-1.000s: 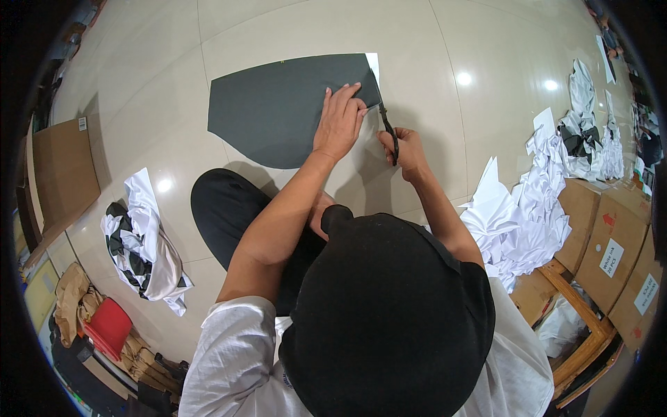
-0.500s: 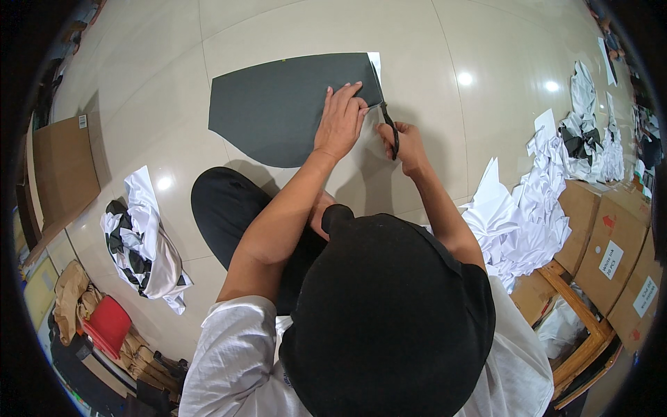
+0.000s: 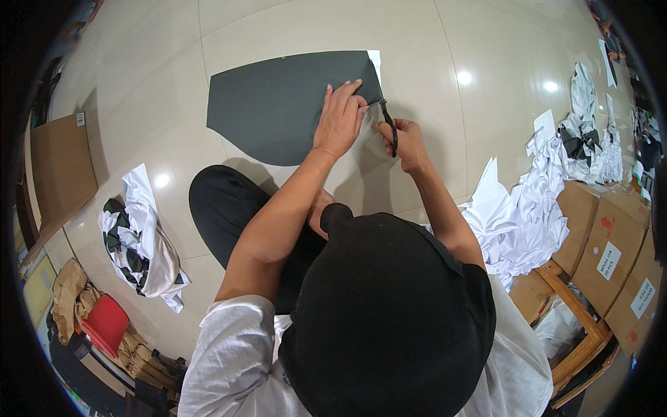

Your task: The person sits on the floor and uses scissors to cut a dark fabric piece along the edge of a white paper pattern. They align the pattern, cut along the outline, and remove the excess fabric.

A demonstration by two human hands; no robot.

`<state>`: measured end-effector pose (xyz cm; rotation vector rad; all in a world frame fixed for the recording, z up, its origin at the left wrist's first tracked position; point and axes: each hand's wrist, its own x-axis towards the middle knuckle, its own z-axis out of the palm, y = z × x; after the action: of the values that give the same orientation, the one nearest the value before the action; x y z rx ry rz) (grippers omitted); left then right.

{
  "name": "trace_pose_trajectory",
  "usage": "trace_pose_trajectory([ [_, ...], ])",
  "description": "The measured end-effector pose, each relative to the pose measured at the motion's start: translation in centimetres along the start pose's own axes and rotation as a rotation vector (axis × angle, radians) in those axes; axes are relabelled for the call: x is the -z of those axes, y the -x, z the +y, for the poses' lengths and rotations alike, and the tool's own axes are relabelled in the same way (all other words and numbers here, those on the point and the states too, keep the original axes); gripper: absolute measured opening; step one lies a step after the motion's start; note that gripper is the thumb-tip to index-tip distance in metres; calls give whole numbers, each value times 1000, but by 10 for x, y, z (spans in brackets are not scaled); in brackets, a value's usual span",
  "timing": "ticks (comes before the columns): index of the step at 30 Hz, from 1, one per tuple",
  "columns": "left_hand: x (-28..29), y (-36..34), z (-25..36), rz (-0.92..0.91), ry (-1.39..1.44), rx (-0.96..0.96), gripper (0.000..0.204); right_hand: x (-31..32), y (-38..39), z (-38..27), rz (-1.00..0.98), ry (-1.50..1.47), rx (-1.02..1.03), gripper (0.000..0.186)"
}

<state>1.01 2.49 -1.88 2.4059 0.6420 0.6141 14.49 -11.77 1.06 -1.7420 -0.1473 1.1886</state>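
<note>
A large dark grey sheet (image 3: 264, 104) with one curved side lies flat on the floor ahead of me; I cannot tell whether it is fabric or card. A white strip (image 3: 376, 61) shows past its far right edge. My left hand (image 3: 340, 118) rests on the sheet's right part, fingers stretched out, its thumb side close to the right edge. Black-handled scissors (image 3: 390, 125) are held in my right hand (image 3: 405, 144), just off that edge. Their blades meet the sheet beside my left fingers and are partly hidden.
Crumpled white cloth (image 3: 517, 222) is heaped at the right, near cardboard boxes (image 3: 611, 243) and a wooden frame (image 3: 573, 313). A black-and-white cloth bundle (image 3: 139, 243) lies at the left. Beyond it stands a brown carton (image 3: 66, 163). My bent knee (image 3: 222, 208) is close to the sheet.
Very little differs: the scissors and my right hand have shifted only slightly at the sheet's right edge. My left hand stays in place on the sheet.
</note>
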Motion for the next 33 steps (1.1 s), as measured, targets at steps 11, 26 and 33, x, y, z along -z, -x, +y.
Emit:
trace_pose_trajectory([
  [11,1,0,0,-8,-3,2,14,-2,-1,-10,-3,46,6,36],
  [26,0,0,0,3,7,0,14,-3,-8,-13,0,7,11,30],
  [33,0,0,0,4,9,-1,13,-2,-13,-16,-10,39,20,37],
])
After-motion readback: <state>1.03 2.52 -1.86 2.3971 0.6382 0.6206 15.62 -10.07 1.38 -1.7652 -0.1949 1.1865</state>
